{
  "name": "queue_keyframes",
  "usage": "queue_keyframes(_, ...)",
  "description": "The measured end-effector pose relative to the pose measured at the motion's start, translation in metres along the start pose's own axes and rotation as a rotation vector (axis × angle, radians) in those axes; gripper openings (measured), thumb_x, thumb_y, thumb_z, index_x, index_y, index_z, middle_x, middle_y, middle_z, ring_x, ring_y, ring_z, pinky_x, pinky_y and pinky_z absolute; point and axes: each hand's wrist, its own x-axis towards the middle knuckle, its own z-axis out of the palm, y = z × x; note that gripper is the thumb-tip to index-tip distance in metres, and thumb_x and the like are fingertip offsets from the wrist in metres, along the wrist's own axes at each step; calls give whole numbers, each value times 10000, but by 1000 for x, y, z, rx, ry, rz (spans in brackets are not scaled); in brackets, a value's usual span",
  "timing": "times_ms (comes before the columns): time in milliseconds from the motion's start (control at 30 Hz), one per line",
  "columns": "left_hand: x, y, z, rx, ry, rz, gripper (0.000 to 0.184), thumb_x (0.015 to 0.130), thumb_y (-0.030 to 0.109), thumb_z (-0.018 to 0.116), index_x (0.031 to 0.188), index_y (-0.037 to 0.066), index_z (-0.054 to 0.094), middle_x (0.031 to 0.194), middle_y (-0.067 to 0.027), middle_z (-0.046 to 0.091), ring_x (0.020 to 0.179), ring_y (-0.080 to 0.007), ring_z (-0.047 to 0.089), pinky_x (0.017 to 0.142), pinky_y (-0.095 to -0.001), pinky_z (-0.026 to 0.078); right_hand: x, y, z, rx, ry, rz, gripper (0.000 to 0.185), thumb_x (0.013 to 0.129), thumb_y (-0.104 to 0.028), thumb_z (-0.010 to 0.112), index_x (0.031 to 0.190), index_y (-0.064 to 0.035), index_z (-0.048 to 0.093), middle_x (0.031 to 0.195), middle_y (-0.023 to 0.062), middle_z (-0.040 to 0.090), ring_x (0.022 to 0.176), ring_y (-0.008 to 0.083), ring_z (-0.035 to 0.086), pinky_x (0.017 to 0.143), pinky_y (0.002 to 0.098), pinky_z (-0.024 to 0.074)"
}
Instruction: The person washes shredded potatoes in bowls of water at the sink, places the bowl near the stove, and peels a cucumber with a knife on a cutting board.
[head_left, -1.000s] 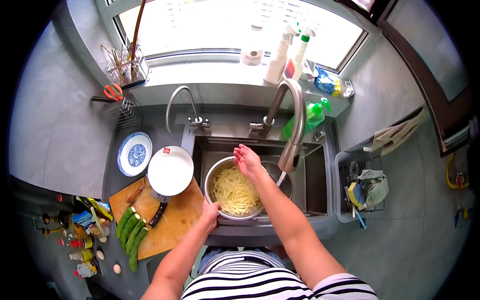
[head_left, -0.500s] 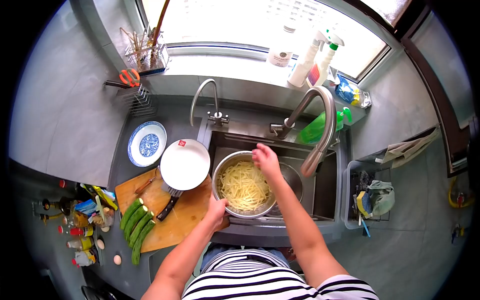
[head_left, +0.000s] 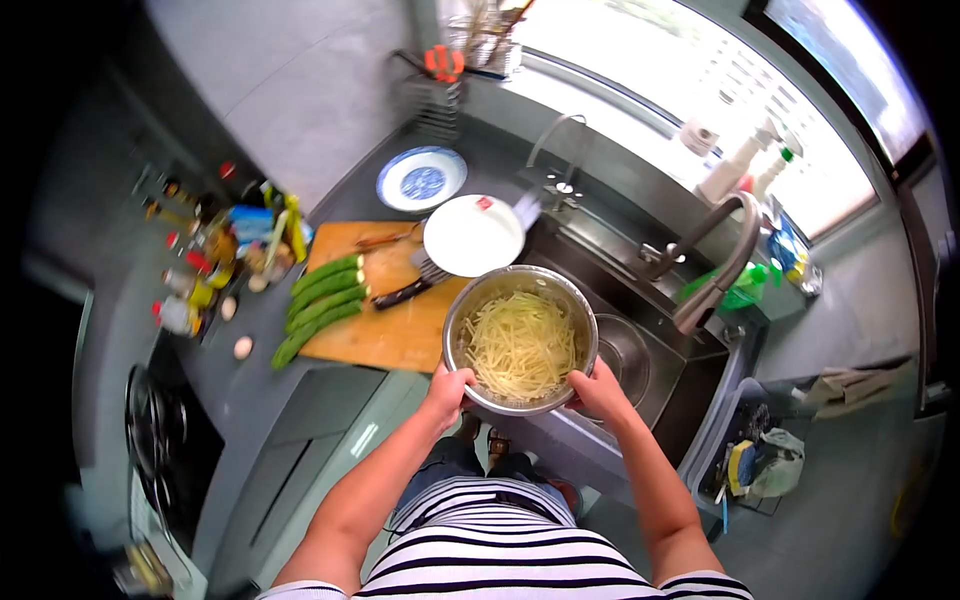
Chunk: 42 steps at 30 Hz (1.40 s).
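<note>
A round metal bowl (head_left: 457, 372) full of pale yellow shredded strips (head_left: 522, 345) is held between my two hands, over the front edge of the sink. My left hand (head_left: 447, 390) grips its lower left rim, thumb on top. On the lower right rim my right hand (head_left: 598, 388) has closed in the same way. Just behind and left of the bowl are a white plate (head_left: 473, 236) and a wooden cutting board (head_left: 420, 325). A knife with a black handle (head_left: 402, 292) and several green gourds (head_left: 325, 300) lie on the board.
The sink (head_left: 690, 395) has a curved faucet (head_left: 745, 235) behind it. A blue-and-white plate (head_left: 421, 180) stands at the back. Bottles (head_left: 190, 287) and eggs (head_left: 243, 347) are on the left, near a stove (head_left: 165, 430). A plastic bin (head_left: 745, 400) with a sponge hangs at right.
The bowl has come up out of the sink toward me. My right hand has moved from over the strips to the bowl's right rim. The view has turned left.
</note>
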Motion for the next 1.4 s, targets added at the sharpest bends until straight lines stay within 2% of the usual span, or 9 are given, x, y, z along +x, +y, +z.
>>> queue_keyframes(200,-74,-1,-58,-141,160,166,460,680,-50,510,1129,42,471,808,-63,552,568,-153,559,460,-298,496,-11,-8,69,-91,-149,-88,433,804,-79,517,1230,-41,450,957,86,612,734,156,618,541,282,543)
queue_keyframes(300,-110,-11,-105,-219,271,229,434,690,-27,528,1111,66,476,784,-44,551,578,-152,568,457,-302,514,-17,-11,119,-235,-253,-122,401,803,-83,535,1198,-45,480,897,57,619,675,124,592,516,256,513)
queue_keyframes(467,-190,-29,-195,-379,502,303,493,684,-31,526,1159,81,458,870,-59,570,666,-177,598,504,-323,526,-36,-8,240,-380,-423,-210,285,816,-83,538,1093,-18,516,772,67,619,505,106,536,457,230,465)
queue_keyframes(500,-205,-40,-219,-426,535,341,578,665,-71,505,1224,65,456,964,-79,587,749,-169,590,558,-316,522,-42,-5,266,-415,-519,-210,260,827,-78,531,1080,-19,524,784,72,627,530,113,564,463,231,477)
queue_keyframes(600,-267,-63,-283,-532,613,371,616,674,-78,501,1261,98,441,980,-76,586,742,-162,582,545,-303,507,-85,4,357,-470,-619,-114,250,832,-80,531,1075,-20,531,803,78,639,564,127,594,482,241,499)
queue_keyframes(933,-487,-135,-468,-735,1047,478,655,689,-23,512,1311,128,369,1058,-116,579,795,-234,639,592,-363,565,-204,102,647,-668,-1076,-75,286,803,-58,539,1082,1,523,810,91,629,624,160,619,525,283,529)
queue_keyframes(1000,-523,-150,-497,-731,1126,482,628,721,18,512,1321,131,359,1092,-111,569,863,-242,627,683,-409,559,-237,119,698,-691,-1112,-101,331,807,-49,525,1132,-5,484,847,103,620,631,172,615,536,297,539)
queue_keyframes(1100,-553,-179,-538,-795,1247,500,595,767,57,500,1334,148,345,1161,-96,549,951,-237,600,774,-445,535,-272,144,767,-710,-1207,-74,357,822,-56,517,1173,-21,459,895,110,620,656,182,623,545,314,547)
queue_keyframes(1400,-621,-233,-675,-890,1391,584,637,773,33,480,1365,184,300,1169,-82,517,985,-210,559,771,-445,537,-339,219,945,-829,-1350,-79,297,857,-91,495,1150,-41,487,889,94,643,649,164,630,531,298,539)
